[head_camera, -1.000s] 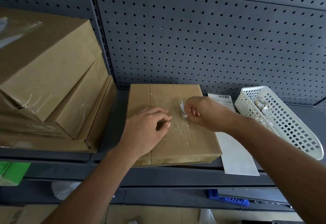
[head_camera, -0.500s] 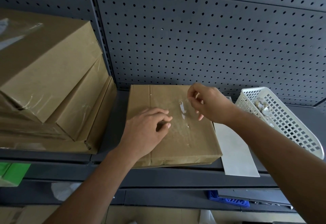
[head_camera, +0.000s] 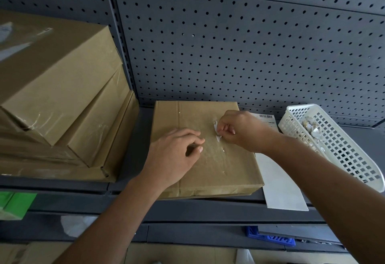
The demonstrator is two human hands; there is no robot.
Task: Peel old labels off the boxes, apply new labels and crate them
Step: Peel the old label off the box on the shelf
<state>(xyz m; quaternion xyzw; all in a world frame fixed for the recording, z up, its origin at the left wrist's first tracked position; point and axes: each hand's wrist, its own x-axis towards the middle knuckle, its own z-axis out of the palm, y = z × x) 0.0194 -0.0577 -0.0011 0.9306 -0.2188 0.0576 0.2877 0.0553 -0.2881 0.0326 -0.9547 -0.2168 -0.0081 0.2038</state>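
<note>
Centre: one flat cardboard box [head_camera: 218,170], lying on the grey shelf [head_camera: 187,205] in front of a pegboard [head_camera: 229,45].

Two hands, both over the top of that box. Left hand [head_camera: 175,155]: resting on the left half of the lid, fingers [head_camera: 193,136] loosely curled, thumb tip near the index, nothing held. Right hand [head_camera: 239,130]: over the far right part of the lid, fingertips [head_camera: 226,131] pinched together on one white label scrap [head_camera: 216,127], crumpled and partly lifted, its lower end touching the cardboard. Scrap between the two hands, just beside the left fingertips.

Shiny residue and small white flecks on the lid below the scrap.

Left: one stack of boxes [head_camera: 62,97], at least three, wrapped in clear film; exact count unclear.

Right: one white sheet [head_camera: 281,184] with a barcode at its far end, flat on the shelf, its left edge tucked under the box. Beyond it, one white basket [head_camera: 354,163], tilted, containing several crumpled scraps [head_camera: 312,127].
</note>
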